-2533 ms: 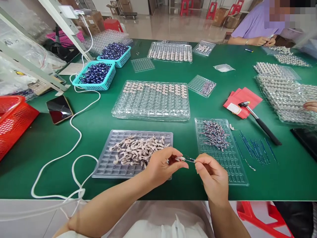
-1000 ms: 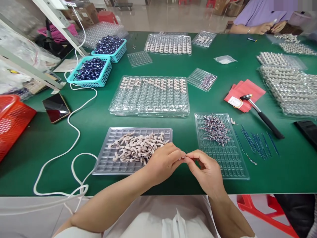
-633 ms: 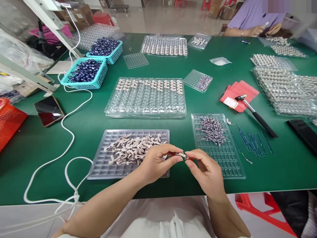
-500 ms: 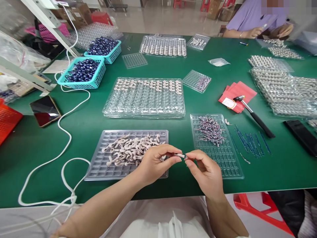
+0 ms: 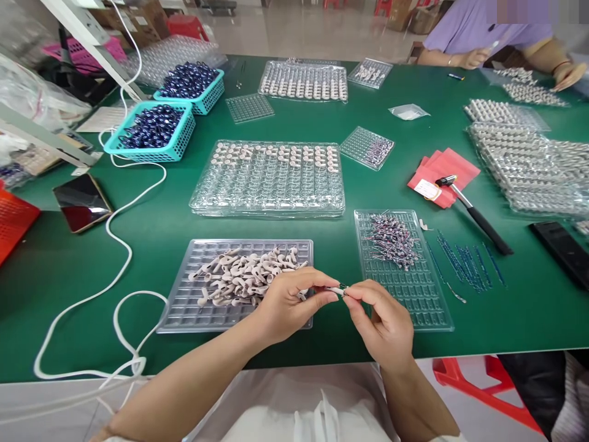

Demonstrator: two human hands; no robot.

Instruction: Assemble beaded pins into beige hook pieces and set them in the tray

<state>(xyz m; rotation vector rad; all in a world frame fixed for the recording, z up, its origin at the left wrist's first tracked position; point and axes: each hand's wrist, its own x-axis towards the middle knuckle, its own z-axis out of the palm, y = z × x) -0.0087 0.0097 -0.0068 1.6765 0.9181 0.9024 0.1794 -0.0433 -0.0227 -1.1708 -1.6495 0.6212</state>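
My left hand pinches a slim white earbud shell between thumb and fingertips. At the shell's right end, my right hand closes thumb and index finger on a tiny dark part, too small to make out clearly. Left of and partly behind my left hand, a clear compartment tray carries a heap of similar white earbud shells. A second clear tray, right of and behind my right hand, bears a pile of small wired components.
Farther back sits a stack of clear trays partly filled with shells. Blue baskets hold dark glossy pieces. A hammer, red envelopes, blue strips, phones and a white cable lie around. A co-worker sits opposite.
My hands stay together at nearly the same spot, with the shell turned slightly. Across the table, the co-worker's one hand has reached out toward the white parts at the far right.
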